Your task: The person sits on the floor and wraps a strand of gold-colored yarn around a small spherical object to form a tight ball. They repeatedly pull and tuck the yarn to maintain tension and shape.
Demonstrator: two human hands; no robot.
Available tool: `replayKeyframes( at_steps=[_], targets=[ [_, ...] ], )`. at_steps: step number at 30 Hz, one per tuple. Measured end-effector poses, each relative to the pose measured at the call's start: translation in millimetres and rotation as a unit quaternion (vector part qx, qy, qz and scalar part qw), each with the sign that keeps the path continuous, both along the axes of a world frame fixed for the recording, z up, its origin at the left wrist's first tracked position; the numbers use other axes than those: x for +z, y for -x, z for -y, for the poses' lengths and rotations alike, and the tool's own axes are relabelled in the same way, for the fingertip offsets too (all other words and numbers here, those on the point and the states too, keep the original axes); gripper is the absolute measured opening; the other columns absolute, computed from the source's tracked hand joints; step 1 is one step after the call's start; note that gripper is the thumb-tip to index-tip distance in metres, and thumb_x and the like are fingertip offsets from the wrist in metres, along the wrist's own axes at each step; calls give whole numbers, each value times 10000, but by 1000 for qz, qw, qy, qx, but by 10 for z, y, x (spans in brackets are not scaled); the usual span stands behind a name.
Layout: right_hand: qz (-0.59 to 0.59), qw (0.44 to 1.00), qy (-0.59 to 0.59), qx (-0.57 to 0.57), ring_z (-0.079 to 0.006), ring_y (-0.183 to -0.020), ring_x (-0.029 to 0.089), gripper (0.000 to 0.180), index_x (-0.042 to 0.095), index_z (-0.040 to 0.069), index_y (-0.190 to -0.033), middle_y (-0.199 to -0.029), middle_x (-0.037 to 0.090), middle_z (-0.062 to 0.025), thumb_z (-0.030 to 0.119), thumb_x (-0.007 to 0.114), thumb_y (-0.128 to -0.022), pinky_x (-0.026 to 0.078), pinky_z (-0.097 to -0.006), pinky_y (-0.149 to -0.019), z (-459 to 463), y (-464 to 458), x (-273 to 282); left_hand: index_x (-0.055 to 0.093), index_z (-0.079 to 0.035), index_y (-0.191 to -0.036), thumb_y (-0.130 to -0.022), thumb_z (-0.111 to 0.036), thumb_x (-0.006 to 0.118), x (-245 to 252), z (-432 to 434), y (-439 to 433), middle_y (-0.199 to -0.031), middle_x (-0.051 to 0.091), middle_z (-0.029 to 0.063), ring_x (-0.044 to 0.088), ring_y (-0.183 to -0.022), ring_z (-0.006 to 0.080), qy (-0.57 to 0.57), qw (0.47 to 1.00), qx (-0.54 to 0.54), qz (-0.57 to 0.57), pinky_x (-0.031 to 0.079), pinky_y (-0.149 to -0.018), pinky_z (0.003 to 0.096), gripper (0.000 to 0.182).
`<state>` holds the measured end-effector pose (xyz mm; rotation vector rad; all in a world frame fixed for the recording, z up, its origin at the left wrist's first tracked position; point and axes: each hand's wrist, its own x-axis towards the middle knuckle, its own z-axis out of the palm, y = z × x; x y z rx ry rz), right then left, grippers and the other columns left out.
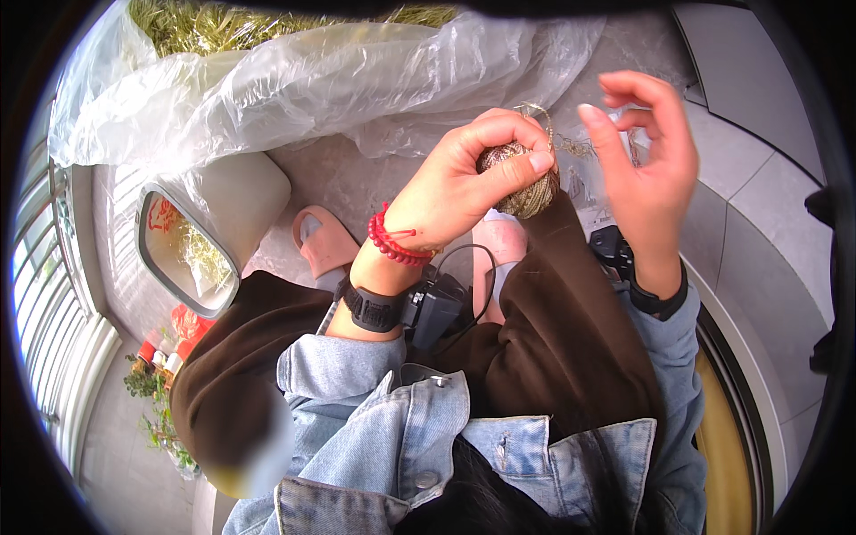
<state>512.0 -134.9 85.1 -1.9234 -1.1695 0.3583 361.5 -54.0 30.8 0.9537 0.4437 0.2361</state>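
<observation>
A ball of gold-brown metallic yarn [531, 199] sits in the grip of my left hand [461, 164], its thumb pressed across the front. From the top of the ball, a loose strand of yarn [550, 127] rises in a small loop. More thin strand trails off to the right, between the ball and my other hand. That one, my right hand [649, 140], is raised beside the ball with curled fingers apart from the thumb. I see nothing held in it. Both hands are above my brown-trousered lap [555, 294].
Across the back lies a clear plastic bag [301, 80] with gold tinsel-like strands [221, 27]. A tilted waste bin [247, 194] with pale shreds stands left. Pink slippers [324, 241] are on the tiled floor. Potted plants [160, 428] stand far left; a grey cabinet [749, 73] is at right.
</observation>
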Motion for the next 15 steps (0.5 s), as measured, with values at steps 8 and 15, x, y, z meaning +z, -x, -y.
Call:
replayKeyframes(
  at_steps=[8,15],
  targets=[
    [195,968,7,160,-221,-684,549,150,632,44,-769,-745,570,-42,20,720,-649,446,-323,-566,63,-9,85,621,-18,-894,-877,-104,621,-1,-3,3,-1013,567,53,532,-967,146,-73,997,17,-36,426,-860,275,87],
    [140,975,43,164,-234,-674,550,123,627,40,-749,-731,577,-46,21,708,-659,454,-322,-580,52,12,54,637,-23,-913,-848,-95,652,9,14,22,-1002,562,63,536,-938,145,-165,984,12,-71,430,-833,271,99]
  ],
)
